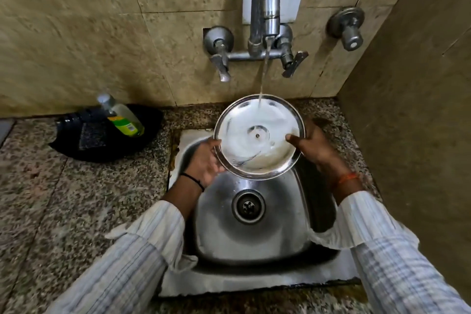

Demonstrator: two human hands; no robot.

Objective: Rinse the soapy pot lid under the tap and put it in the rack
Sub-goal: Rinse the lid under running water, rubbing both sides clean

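A round steel pot lid (242, 150) is held over the sink, underside up and tilted toward me, covered in white suds. Water runs from the tap (265, 7) and lands on the lid's far edge. My left hand (204, 160) grips the lid's left rim from below. My right hand (313, 145) holds the right rim, thumb on the inner face.
The steel sink (254, 237) with its drain (248, 206) lies below the lid. A black tray (76, 145) on the granite counter at left holds a soap bottle (122, 115) and a scrub pad. Tiled walls close in behind and at right. No rack is in view.
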